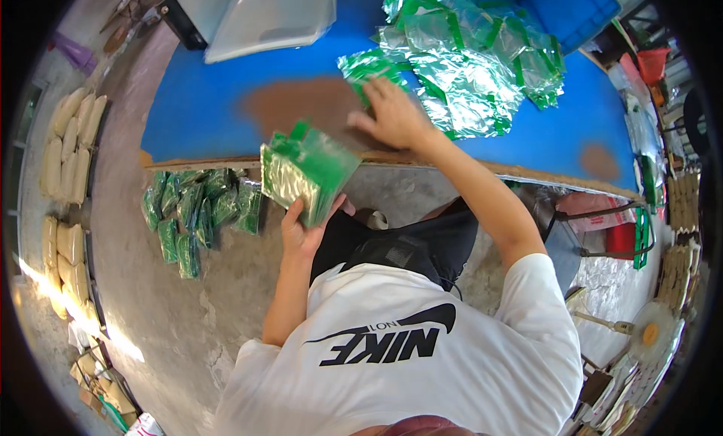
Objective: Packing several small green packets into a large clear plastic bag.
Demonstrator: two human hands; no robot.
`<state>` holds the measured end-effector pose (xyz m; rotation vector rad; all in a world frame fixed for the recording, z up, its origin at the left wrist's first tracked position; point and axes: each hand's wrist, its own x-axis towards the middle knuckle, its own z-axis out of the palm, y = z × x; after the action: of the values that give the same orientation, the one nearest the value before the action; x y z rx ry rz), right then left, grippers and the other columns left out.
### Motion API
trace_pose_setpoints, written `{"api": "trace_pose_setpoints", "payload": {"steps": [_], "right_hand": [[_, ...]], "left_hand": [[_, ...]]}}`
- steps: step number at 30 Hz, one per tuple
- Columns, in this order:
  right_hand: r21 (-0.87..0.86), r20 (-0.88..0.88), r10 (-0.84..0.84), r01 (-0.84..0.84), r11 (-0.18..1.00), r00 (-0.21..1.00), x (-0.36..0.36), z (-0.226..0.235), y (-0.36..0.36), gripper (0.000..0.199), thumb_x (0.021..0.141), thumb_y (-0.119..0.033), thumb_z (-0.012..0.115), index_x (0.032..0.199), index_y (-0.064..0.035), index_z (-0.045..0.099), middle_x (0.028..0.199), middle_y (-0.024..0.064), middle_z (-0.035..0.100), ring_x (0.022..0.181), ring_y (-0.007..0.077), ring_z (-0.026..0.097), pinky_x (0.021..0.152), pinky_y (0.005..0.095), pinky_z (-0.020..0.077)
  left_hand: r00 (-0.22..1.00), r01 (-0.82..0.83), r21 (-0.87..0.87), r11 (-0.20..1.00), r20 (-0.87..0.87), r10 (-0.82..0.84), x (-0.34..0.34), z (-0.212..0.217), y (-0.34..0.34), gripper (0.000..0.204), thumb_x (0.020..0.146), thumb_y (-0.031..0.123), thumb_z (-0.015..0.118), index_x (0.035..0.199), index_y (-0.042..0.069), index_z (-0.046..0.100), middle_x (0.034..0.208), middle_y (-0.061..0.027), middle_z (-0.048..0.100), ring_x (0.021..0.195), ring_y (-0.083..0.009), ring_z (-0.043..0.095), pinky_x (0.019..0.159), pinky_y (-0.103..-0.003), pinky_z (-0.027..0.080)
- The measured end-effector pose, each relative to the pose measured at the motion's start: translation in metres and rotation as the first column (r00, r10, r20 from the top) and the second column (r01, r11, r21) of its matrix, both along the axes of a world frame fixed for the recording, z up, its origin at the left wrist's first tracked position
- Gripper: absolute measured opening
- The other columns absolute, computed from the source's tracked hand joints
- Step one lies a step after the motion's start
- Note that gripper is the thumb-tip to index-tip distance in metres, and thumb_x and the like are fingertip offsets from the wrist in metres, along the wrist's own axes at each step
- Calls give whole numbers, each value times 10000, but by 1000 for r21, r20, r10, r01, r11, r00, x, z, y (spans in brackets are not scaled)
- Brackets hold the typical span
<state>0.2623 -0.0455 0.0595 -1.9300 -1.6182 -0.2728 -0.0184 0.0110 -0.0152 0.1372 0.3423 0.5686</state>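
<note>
Head view: stacked packets (pixel 307 166) are clamped in the left hand (pixel 301 234); beside the right hand (pixel 395 118), fingers parted, loose packets (pixel 474 78) are judged ungathered, bundles (pixel 203 224) complete.

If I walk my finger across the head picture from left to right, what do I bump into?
Sacks by the left edge → green bundles on the floor → left hand with its stack of bags → right hand → fan.
</note>
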Motion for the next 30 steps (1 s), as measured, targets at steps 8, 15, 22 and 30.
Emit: {"api": "trace_pose_setpoints", "payload": {"steps": [8, 15, 22, 30], "right_hand": [[160, -912, 61, 216, 963, 405, -87, 8, -67, 315, 981, -210, 640, 1212, 3, 618, 1089, 92, 673, 1008, 169, 611, 881, 308, 496], [-77, -261, -483, 481, 874, 836, -35, 18, -90, 521, 974, -408, 595, 1206, 59, 611, 1102, 253, 638, 1053, 353, 607, 903, 442, 476], [-180, 120, -339, 356, 917, 933, -35, -5, -117, 507, 971, -399, 569, 1268, 13, 564, 1377, 251, 510, 1329, 468, 423, 1106, 591, 318], [-28, -201, -309, 310, 950, 930, -28, -3, -85, 418, 950, -290, 625, 1198, 43, 570, 1273, 259, 553, 1199, 441, 512, 1029, 492, 413]], "left_hand": [[965, 185, 239, 953, 141, -222, -22, -7, 4, 793, 762, 206, 812, 1449, 53, 446, 1460, -155, 502, 1372, -388, 446, 1184, -629, 272], [983, 181, 131, 975, -56, -175, 12, -21, -15, 795, 745, 206, 831, 1420, 18, 455, 1383, -167, 553, 1269, -404, 527, 1087, -662, 381], [966, 257, 178, 950, -15, -258, -6, -20, -12, 723, 747, 159, 832, 1379, 31, 507, 1331, -88, 609, 1247, -281, 572, 1107, -478, 427], [974, 210, 221, 952, -128, -185, 5, -27, -12, 742, 768, 118, 766, 1430, 15, 449, 1413, -161, 538, 1295, -376, 518, 1127, -596, 379]]}}
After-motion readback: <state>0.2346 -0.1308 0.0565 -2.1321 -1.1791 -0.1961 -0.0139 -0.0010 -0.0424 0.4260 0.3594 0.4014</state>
